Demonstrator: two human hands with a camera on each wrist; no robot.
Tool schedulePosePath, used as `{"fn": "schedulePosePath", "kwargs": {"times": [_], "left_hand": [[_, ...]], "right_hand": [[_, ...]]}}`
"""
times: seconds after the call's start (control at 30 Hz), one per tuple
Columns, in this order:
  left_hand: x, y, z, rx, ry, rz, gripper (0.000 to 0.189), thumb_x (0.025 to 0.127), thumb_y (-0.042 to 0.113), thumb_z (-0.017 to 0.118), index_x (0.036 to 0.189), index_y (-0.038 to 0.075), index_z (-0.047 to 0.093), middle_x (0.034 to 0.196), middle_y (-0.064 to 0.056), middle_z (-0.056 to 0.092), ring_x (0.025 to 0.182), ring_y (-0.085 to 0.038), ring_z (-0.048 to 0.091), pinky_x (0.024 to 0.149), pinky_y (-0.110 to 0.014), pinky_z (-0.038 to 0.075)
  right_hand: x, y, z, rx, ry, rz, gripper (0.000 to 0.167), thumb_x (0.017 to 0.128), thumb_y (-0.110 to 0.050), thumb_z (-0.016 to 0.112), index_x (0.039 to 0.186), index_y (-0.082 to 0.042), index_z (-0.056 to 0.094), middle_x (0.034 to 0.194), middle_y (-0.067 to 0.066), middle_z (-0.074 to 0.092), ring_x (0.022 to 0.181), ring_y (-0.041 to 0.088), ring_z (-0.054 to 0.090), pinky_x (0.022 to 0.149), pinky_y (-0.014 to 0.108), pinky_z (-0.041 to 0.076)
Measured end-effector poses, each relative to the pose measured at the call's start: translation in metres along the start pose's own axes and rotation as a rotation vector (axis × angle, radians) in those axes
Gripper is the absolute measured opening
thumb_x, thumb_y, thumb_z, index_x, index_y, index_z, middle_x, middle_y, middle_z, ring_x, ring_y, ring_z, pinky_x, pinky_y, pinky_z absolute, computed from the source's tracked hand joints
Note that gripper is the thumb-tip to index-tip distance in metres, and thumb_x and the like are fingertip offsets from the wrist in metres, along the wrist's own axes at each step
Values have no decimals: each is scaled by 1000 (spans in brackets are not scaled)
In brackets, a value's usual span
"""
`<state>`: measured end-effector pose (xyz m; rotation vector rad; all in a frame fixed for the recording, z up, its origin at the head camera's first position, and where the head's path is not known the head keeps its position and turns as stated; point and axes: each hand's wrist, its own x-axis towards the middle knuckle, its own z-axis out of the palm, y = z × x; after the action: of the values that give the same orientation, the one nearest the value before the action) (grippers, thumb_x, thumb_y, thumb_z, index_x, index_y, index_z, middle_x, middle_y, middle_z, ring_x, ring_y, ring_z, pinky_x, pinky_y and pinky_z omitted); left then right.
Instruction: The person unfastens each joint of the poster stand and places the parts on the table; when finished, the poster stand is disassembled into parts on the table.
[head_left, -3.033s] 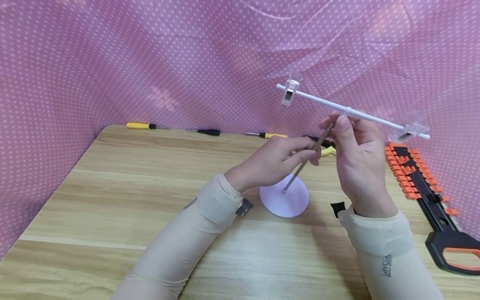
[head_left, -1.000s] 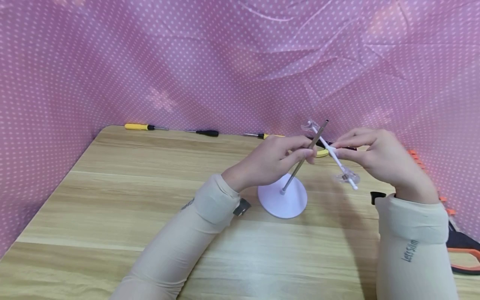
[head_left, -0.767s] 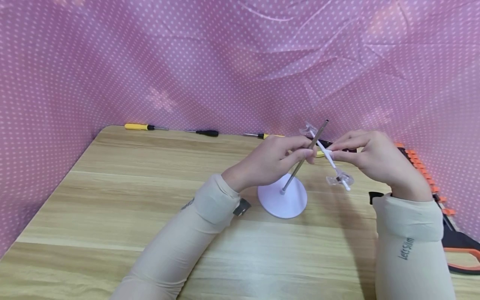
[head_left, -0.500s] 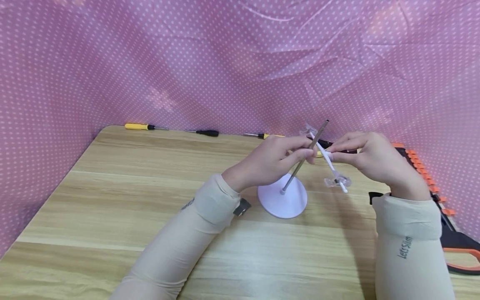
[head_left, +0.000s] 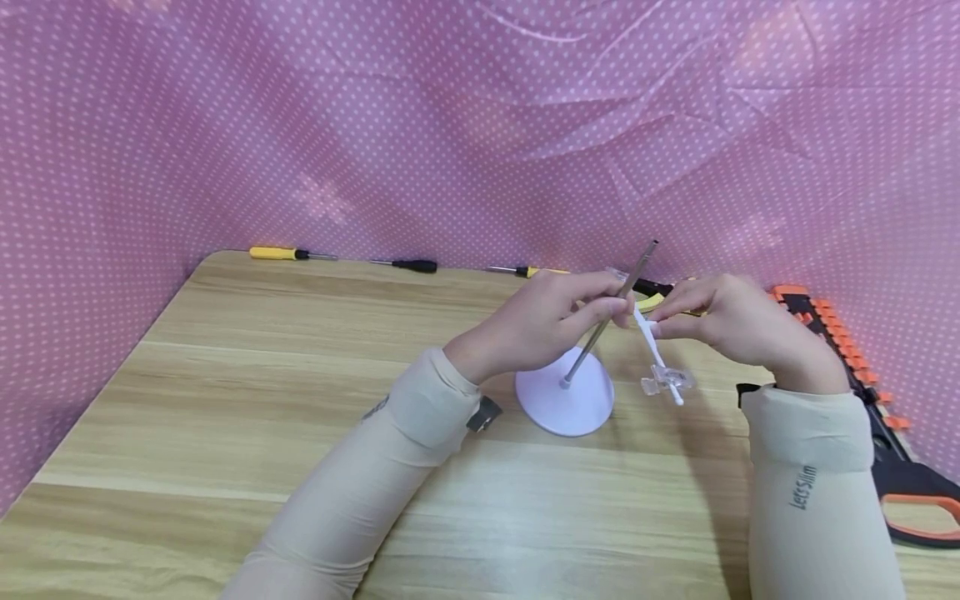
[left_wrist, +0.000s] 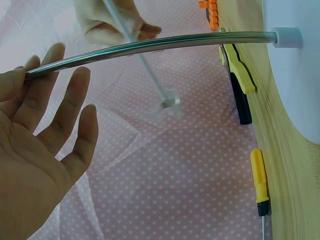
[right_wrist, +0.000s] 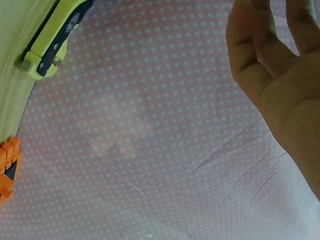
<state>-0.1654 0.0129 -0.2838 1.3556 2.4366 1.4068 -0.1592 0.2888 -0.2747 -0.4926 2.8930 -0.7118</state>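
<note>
My left hand (head_left: 536, 321) pinches a slim metal rod (head_left: 591, 340) between thumb and fingers. The rod leans up to the right from a round white base (head_left: 566, 415) on the table. In the left wrist view, the rod (left_wrist: 165, 44) is slightly bowed, and its lower end fits a white collar on the base. To its right, my right hand (head_left: 738, 321) pinches a thin white bar (head_left: 649, 340) near its middle, apart from the rod's top end. A clear plastic clip (head_left: 667, 381) sits by the bar's near end; another is partly hidden behind my left hand.
Along the table's back edge lie a yellow screwdriver (head_left: 273, 253), a black one (head_left: 415, 267) and another yellow one (head_left: 546, 272). A yellow-and-black tool (right_wrist: 55, 37) lies behind my hands. An orange-and-black tool (head_left: 885, 450) with a looped handle lies at right. A pink dotted cloth (head_left: 450, 125) hangs behind.
My right hand has turned the white bar from lying crosswise above the rod to pointing toward me, and brought it lower, beside the rod. My left hand has kept its grip nearly in place.
</note>
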Motion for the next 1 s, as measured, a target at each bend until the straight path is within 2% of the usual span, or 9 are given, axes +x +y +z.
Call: {"fn": "schedulePosePath", "kwargs": {"times": [0.23,0.5,0.73,1.0], "left_hand": [[-1,0,-1,-7,-10,-3,20,112,20,54,116,12,73,105,4,76,106,-6,68,91,-20,55],[0,0,-1,-11,-11,-3,19,112,21,55,115,13,72,104,5,75,103,-5,67,90,-19,55],[0,0,-1,-11,-14,-6,19,113,21,54,113,13,72,104,5,75,104,-6,67,90,-20,55],[0,1,-1,-6,-20,0,20,113,20,54,115,12,72,105,5,75,105,-6,68,91,-19,56]], "right_hand": [[3,2,4,-48,-66,5,8,95,-29,81,102,-30,86,113,-4,80,107,18,70,89,39,53],[8,8,10,-63,-83,-10,7,94,-28,83,100,-29,86,110,-3,80,103,18,72,88,40,56],[14,13,17,-43,-108,-20,13,93,-29,84,103,-22,86,113,3,80,108,26,73,93,50,57],[19,20,23,-28,-165,36,13,92,-28,84,102,-21,86,115,5,79,110,29,71,95,56,56]]}}
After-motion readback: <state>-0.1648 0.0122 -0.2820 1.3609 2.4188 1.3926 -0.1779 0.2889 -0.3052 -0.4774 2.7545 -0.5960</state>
